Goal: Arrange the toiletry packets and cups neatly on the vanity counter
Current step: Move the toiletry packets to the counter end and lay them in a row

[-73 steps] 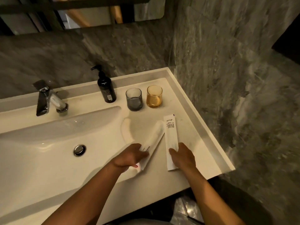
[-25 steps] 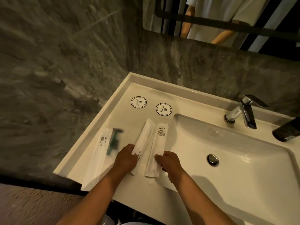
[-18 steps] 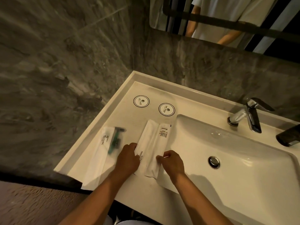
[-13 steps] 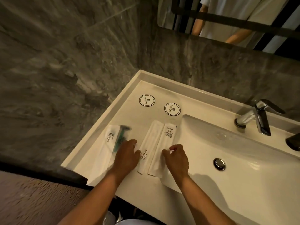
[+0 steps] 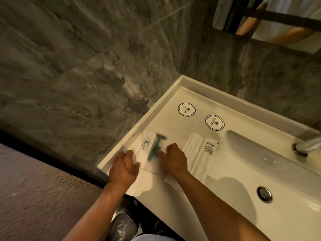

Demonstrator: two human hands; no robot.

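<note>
A white bench (image 5: 173, 101) beside a sink: the left hand (image 5: 124, 166) lies spread and flat, its grip pinching nothing, at the near left edge of a clear toothbrush packet (image 5: 151, 152). The packet sits between the two hands, long axis running away from the person, roughly equally near to both. To its right, the right hand (image 5: 173, 158) rests fingers loosely spread on the packet's right edge, and beyond that grip lie two white packets (image 5: 199, 153) side by side, parallel.
</note>
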